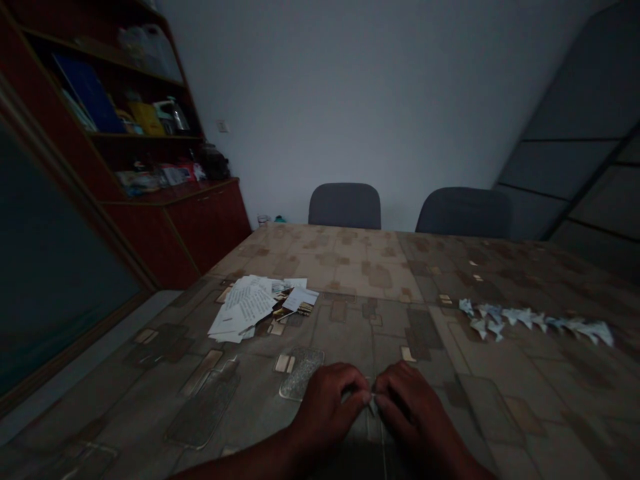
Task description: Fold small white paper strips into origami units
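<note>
Near the table's front edge, my left hand [333, 403] and my right hand [413, 407] meet with their fingertips pinched on a small folded piece of paper [373, 404]. Only a pale tip of that paper shows between the fingers. Off to the left lies a loose pile of printed paper pieces [245, 307], with some darker scraps at its right side. On the right side of the table several small folded paper shapes [520, 317] lie in an uneven row.
The table [350, 260] has a patterned brown cover. Behind it stand two grey chairs [345, 205] against a pale wall. A dark red cabinet [210, 223] with filled shelves is at the left, and a glass [263, 219] shows beyond the table's far left corner.
</note>
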Available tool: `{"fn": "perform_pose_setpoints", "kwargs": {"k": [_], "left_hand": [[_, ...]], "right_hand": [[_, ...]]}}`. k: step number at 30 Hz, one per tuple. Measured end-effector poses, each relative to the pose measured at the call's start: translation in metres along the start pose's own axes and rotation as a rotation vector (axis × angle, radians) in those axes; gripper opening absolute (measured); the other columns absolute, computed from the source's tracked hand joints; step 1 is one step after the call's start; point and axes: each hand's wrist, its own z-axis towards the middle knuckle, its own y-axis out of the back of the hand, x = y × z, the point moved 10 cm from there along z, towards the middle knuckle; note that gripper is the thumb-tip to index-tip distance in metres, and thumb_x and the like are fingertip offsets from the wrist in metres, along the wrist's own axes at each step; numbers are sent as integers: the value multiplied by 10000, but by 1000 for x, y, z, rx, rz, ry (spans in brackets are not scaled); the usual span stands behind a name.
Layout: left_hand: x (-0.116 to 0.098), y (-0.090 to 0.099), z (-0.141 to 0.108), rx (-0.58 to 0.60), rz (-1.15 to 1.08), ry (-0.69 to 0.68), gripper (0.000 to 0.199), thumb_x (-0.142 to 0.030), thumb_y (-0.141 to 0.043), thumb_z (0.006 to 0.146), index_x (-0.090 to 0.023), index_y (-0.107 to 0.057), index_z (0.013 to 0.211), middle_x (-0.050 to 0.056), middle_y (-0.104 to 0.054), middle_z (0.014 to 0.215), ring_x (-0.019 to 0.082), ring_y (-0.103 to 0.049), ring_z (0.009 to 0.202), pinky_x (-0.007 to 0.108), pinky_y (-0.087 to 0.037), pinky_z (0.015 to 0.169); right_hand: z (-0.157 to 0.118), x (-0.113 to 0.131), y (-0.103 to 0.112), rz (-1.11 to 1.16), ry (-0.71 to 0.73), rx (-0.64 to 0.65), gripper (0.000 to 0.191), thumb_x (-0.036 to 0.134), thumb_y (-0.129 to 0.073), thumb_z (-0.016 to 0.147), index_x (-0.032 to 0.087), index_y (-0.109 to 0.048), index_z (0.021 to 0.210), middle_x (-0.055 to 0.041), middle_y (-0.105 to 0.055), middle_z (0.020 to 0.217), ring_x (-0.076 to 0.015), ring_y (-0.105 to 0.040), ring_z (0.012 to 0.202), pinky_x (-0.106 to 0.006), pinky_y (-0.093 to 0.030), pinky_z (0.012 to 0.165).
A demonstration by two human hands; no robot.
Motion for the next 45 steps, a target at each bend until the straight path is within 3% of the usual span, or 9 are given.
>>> {"fn": "perform_pose_setpoints", "kwargs": {"k": [8, 15, 27, 31, 35, 38, 45], "left_hand": [[-8, 5, 4, 19, -37, -50, 137, -254, -594, 813, -163, -660, 735, 21, -621, 716, 170, -570, 729, 253, -383, 674], [13, -9, 4, 92, -352, 234, 145, -256, -597, 750, -139, -625, 668, -24, -541, 611, 135, -502, 627, 225, -371, 614], [16, -9, 3, 47, -322, 288, 125, -202, -700, 677, -131, -707, 779, 1, -650, 695, 163, -585, 714, 231, -413, 676], [20, -9, 2, 23, -251, 260, 103, -230, -682, 723, -129, -699, 712, 7, -647, 660, 158, -584, 676, 224, -398, 626], [10, -6, 1, 26, -76, 113, 94, -225, -686, 751, -138, -703, 719, 12, -663, 676, 152, -596, 663, 228, -374, 636], [6, -5, 0, 24, -4, 67, 122, -249, -692, 763, -139, -697, 710, 12, -664, 672, 148, -593, 650, 230, -360, 634], [9, -10, -1, 21, -154, 140, 60, -191, -655, 740, -148, -689, 717, -7, -652, 667, 141, -576, 653, 214, -368, 626]], "right_hand": [[0, -15, -1, 231, -132, -10, 184, 317, -490, 910, 213, -524, 762, 6, -530, 727, -171, -525, 686, -265, -391, 608], [1, -22, -4, 393, -202, -3, 296, 443, -479, 901, 207, -503, 724, 25, -474, 670, -157, -473, 637, -256, -362, 575], [-3, -31, -6, 497, -260, -66, 292, 454, -469, 918, 209, -487, 759, 25, -465, 702, -159, -467, 669, -256, -376, 600], [-2, -23, -5, 399, -196, -43, 232, 389, -477, 925, 209, -511, 782, 10, -511, 729, -166, -498, 685, -261, -380, 610], [0, -11, -4, 217, -93, -8, 159, 307, -540, 903, 209, -543, 778, -1, -543, 756, -175, -526, 727, -267, -380, 648], [1, -8, -4, 209, -58, -3, 195, 309, -505, 921, 211, -539, 756, 1, -548, 740, -174, -530, 719, -267, -383, 649], [-2, -24, 3, 385, -210, -92, 274, 411, -470, 927, 209, -516, 749, 19, -503, 691, -158, -503, 652, -246, -387, 579]]}}
